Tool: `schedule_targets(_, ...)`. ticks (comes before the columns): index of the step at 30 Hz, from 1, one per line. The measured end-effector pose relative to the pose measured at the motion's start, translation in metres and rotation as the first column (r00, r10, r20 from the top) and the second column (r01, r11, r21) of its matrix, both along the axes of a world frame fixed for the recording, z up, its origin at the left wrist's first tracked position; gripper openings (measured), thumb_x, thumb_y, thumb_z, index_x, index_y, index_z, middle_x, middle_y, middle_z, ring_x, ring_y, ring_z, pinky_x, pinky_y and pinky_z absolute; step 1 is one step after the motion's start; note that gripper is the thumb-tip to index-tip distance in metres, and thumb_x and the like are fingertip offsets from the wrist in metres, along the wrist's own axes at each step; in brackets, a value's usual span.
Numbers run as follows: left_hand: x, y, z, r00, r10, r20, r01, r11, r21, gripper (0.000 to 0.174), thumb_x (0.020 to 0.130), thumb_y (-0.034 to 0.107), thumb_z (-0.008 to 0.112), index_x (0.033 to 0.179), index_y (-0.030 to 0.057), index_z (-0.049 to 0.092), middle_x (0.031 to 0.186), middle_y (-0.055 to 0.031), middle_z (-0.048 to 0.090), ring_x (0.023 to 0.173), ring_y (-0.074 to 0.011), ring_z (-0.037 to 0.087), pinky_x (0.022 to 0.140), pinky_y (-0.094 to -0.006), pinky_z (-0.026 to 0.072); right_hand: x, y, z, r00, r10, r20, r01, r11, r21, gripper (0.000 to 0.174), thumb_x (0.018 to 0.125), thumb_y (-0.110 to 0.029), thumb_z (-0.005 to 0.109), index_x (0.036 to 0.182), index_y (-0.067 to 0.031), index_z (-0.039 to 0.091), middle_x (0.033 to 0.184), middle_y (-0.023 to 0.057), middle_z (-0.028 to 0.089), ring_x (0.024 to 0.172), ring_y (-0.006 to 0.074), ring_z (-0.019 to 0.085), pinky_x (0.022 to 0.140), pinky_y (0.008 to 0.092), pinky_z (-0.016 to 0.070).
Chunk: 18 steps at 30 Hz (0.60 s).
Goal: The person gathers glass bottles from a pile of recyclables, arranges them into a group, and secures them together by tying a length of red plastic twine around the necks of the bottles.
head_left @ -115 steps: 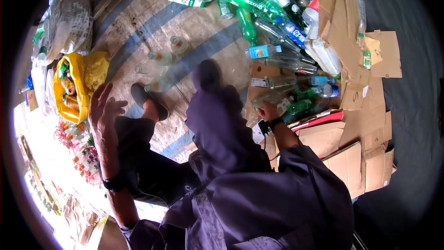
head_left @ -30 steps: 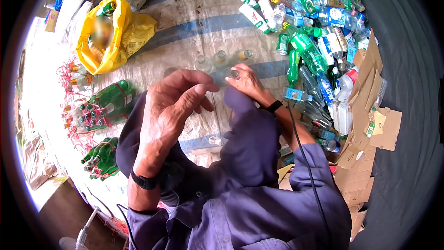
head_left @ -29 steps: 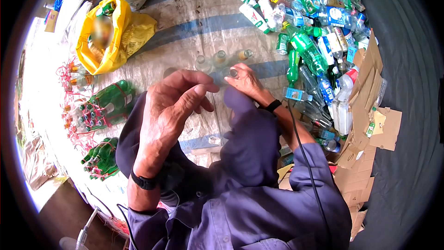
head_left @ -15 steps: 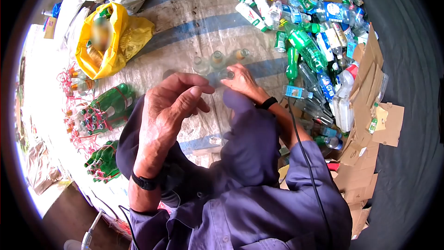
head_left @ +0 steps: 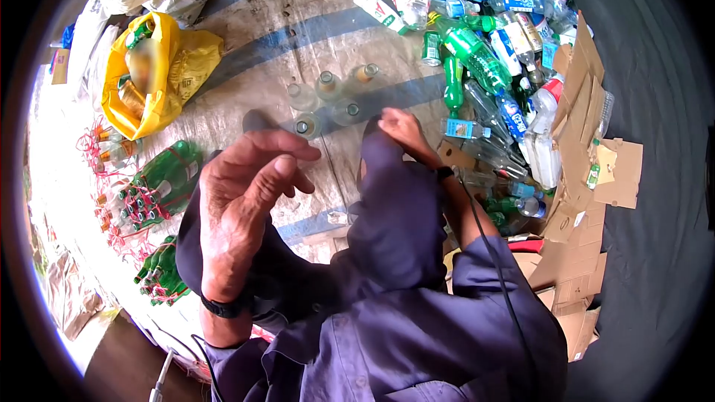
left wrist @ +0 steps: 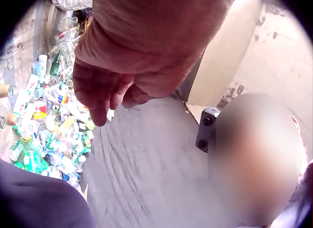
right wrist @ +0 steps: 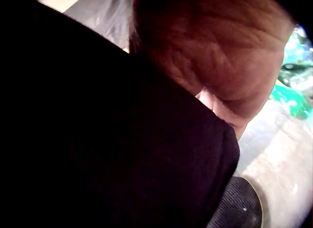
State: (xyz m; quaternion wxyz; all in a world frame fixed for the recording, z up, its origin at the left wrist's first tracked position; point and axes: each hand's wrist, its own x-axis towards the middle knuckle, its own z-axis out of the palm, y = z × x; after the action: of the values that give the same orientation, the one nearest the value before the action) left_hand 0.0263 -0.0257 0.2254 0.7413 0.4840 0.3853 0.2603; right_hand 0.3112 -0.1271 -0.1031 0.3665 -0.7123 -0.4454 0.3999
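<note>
Several clear glass bottles stand upright in a close group on the striped sheet, among them a front bottle [head_left: 307, 125] and a right-hand bottle [head_left: 347, 111]. My right hand [head_left: 402, 130] is just right of them by the knee, fingers loosely bent, no bottle showing in it. In the right wrist view its palm [right wrist: 220, 66] shows, with dark cloth hiding the fingers. My left hand [head_left: 249, 197] hangs in front of the group, fingers loosely bent and holding nothing. The left wrist view shows that hand [left wrist: 146, 47] with fingers hanging down.
A yellow bag [head_left: 199, 56] with cans lies at the left. Below it are green bottle bundles [head_left: 167, 171] tied with red string. A heap of plastic bottles [head_left: 477, 52] fills the back right, edged by torn cardboard [head_left: 585, 104]. A dark cable [head_left: 491, 246] crosses the right sleeve.
My right hand came from the bottles by the cardboard to the standing group. It has let go of a glass bottle there and drawn back right. My left hand stays raised.
</note>
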Motion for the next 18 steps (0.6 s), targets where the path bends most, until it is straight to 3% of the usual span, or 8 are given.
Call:
schedule_targets(5,-0.001,0.002,0.006,0.999,0.038,0.011,-0.038,0.997,0.060,0.020,0.096,0.013,0.059,0.105,-0.0042,0.064,0.096,-0.0099,0.070,0.072,-0.0121,0.062,0.072,-0.0244,0.0485,0.018,-0.144,-0.055,0.987,-0.050,0.149,0.083,0.971,-0.225,0.027,0.083,-0.025,0.059,0.089,0.0001,0.066,0.086,0.0211,0.068,0.085,0.0378,0.066,0.070,0.0465,0.0522)
schedule_targets(6,-0.004,0.004,0.002,1.000,0.013,0.023,-0.015,0.997,0.079,0.020,0.097,0.013,0.059,0.104,-0.0040,0.064,0.096,-0.0100,0.070,0.071,-0.0118,0.061,0.071,-0.0241,0.0485,0.008,-0.164,-0.036,0.970,-0.037,0.240,0.125,0.924,-0.363,0.025,0.083,-0.025,0.057,0.082,-0.0010,0.065,0.084,0.0219,0.067,0.084,0.0405,0.065,0.069,0.0485,0.0513)
schedule_targets(8,-0.008,0.004,0.000,0.999,0.045,-0.004,-0.045,0.996,0.071,0.019,0.097,0.013,0.058,0.105,-0.0029,0.064,0.095,-0.0096,0.070,0.071,-0.0111,0.061,0.070,-0.0239,0.0482,-0.011,-0.222,-0.028,0.918,0.029,0.395,0.165,0.879,-0.447,0.024,0.082,-0.025,0.055,0.078,-0.0031,0.065,0.080,0.0223,0.066,0.082,0.0411,0.064,0.071,0.0508,0.0504)
schedule_targets(10,-0.018,0.008,-0.015,0.995,0.071,-0.066,-0.060,0.985,0.160,0.022,0.101,0.017,0.055,0.111,-0.0006,0.063,0.100,-0.0106,0.071,0.071,-0.0097,0.061,0.065,-0.0227,0.0475,-0.022,-0.301,-0.077,0.900,0.138,0.414,0.090,0.869,-0.486,0.023,0.081,-0.023,0.055,0.081,-0.0032,0.067,0.080,0.0222,0.067,0.083,0.0413,0.065,0.076,0.0513,0.0504)
schedule_targets(11,-0.021,0.010,-0.018,0.994,0.081,-0.077,-0.068,0.986,0.150,0.022,0.100,0.017,0.055,0.111,-0.0002,0.064,0.101,-0.0105,0.071,0.071,-0.0096,0.061,0.065,-0.0226,0.0475,-0.032,-0.321,-0.067,0.919,0.150,0.365,0.036,0.889,-0.456,0.024,0.079,-0.022,0.057,0.084,-0.0023,0.068,0.079,0.0223,0.067,0.083,0.0420,0.066,0.077,0.0518,0.0508)
schedule_targets(12,-0.024,0.013,-0.021,0.992,0.095,-0.088,-0.082,0.986,0.143,0.022,0.100,0.017,0.055,0.112,0.0001,0.064,0.101,-0.0105,0.071,0.072,-0.0094,0.062,0.065,-0.0225,0.0476,-0.041,-0.355,-0.104,0.951,0.113,0.286,0.038,0.879,-0.474,0.023,0.079,-0.021,0.057,0.085,-0.0017,0.068,0.087,0.0221,0.068,0.086,0.0412,0.065,0.078,0.0502,0.0509)
schedule_targets(14,-0.029,0.021,-0.035,0.995,0.083,-0.057,-0.073,0.985,0.155,0.023,0.100,0.018,0.056,0.113,0.0008,0.064,0.102,-0.0108,0.071,0.073,-0.0093,0.063,0.065,-0.0222,0.0479,-0.066,-0.356,-0.050,0.918,0.149,0.368,0.014,0.914,-0.404,0.024,0.080,-0.020,0.057,0.091,-0.0026,0.068,0.100,0.0221,0.067,0.092,0.0399,0.063,0.079,0.0465,0.0511)
schedule_targets(18,-0.026,0.025,-0.046,0.984,0.101,-0.147,-0.074,0.981,0.179,0.026,0.099,0.021,0.057,0.114,0.0009,0.064,0.103,-0.0106,0.071,0.074,-0.0116,0.065,0.065,-0.0222,0.0476,-0.092,-0.344,-0.057,0.961,0.037,0.273,0.054,0.946,-0.318,0.025,0.082,-0.023,0.059,0.096,-0.0038,0.066,0.106,0.0210,0.066,0.097,0.0383,0.062,0.080,0.0458,0.0500)
